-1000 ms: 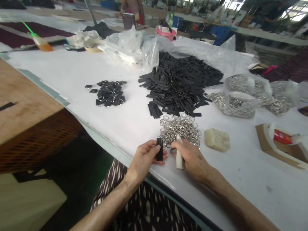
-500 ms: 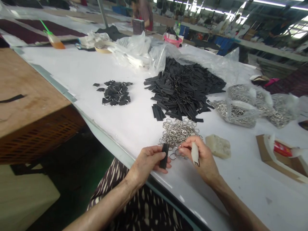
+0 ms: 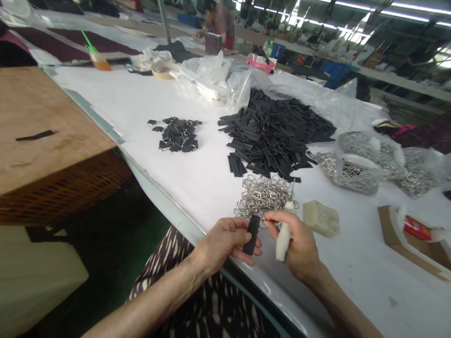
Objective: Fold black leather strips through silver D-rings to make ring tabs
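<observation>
My left hand (image 3: 230, 241) pinches a short black strip (image 3: 251, 234) between thumb and fingers, its long side nearly upright. Close by on the right, my right hand (image 3: 299, 239) has a white-handled awl (image 3: 283, 241) lodged in it, the thin metal point sticking up past the fingers. The thumb and forefinger of that hand meet at the strip's top end, apparently on a metal ring too small to make out fully. Just beyond both hands lies a heap of silvery metal rings (image 3: 262, 195). A large pile of black strips (image 3: 278, 131) spreads behind it.
Strips joined with rings form a small pile (image 3: 179, 134) to the left. A yellowish block (image 3: 321, 218) and an open cardboard box (image 3: 391, 230) lie on the right, with clear bags of rings (image 3: 359, 162) behind. A wooden surface (image 3: 52, 108) stands left. Another person (image 3: 223, 23) is far back.
My right hand has come left from the rings to the strip's top end, and the awl now points upward. The camera view has shifted slightly.
</observation>
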Available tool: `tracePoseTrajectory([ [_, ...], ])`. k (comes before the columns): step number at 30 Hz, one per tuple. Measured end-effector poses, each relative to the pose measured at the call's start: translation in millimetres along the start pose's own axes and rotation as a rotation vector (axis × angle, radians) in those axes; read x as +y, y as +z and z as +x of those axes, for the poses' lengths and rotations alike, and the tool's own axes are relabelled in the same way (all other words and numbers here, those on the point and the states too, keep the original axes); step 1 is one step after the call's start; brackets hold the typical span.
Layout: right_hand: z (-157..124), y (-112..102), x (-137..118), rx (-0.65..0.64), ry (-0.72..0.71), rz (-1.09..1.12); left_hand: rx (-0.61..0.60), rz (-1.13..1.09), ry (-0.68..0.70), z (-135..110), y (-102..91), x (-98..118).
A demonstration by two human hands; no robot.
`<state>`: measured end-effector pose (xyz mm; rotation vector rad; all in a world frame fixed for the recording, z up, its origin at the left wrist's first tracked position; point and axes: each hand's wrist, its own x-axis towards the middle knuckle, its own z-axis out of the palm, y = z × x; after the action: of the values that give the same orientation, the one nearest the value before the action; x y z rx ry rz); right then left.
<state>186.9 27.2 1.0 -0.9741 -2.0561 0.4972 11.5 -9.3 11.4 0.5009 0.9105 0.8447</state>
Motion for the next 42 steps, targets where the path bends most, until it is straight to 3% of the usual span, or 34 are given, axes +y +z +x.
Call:
tracePoseTrajectory([
  [9, 0.9, 0.0, -7.2, 0.057, 0.135, 0.141, -0.037, -0.068, 0.034, -6.1, 0.8, 0.3],
  [15, -1.2, -1.0, -12.8, 0.062, 0.141, 0.163, -0.008, -0.115, 0.074, -6.1, 1.5, -5.0],
  [22, -2.4, 2.7, -22.4, 0.080, 0.121, 0.147, 0.055, -0.338, 0.032, 0.8, 1.1, -11.5],
  [27, -2.6, 4.1, -23.3, 0.023, 0.127, 0.102, 0.085, -0.227, 0.092, -1.6, 5.9, -14.0],
  [31, -1.5, 4.7, -24.3, 0.016, 0.154, 0.075, -0.017, -0.121, 0.125, -4.1, 7.5, -13.8],
  [34, -1.7, 3.9, -21.6, 0.039, 0.167, 0.048, -0.072, -0.144, 0.103, -4.6, 6.4, -13.4],
  [42, -3.3, 1.7, -12.3, 0.156, 0.090, -0.039, -0.026, -0.254, 0.042, -4.7, 4.4, -15.6],
])
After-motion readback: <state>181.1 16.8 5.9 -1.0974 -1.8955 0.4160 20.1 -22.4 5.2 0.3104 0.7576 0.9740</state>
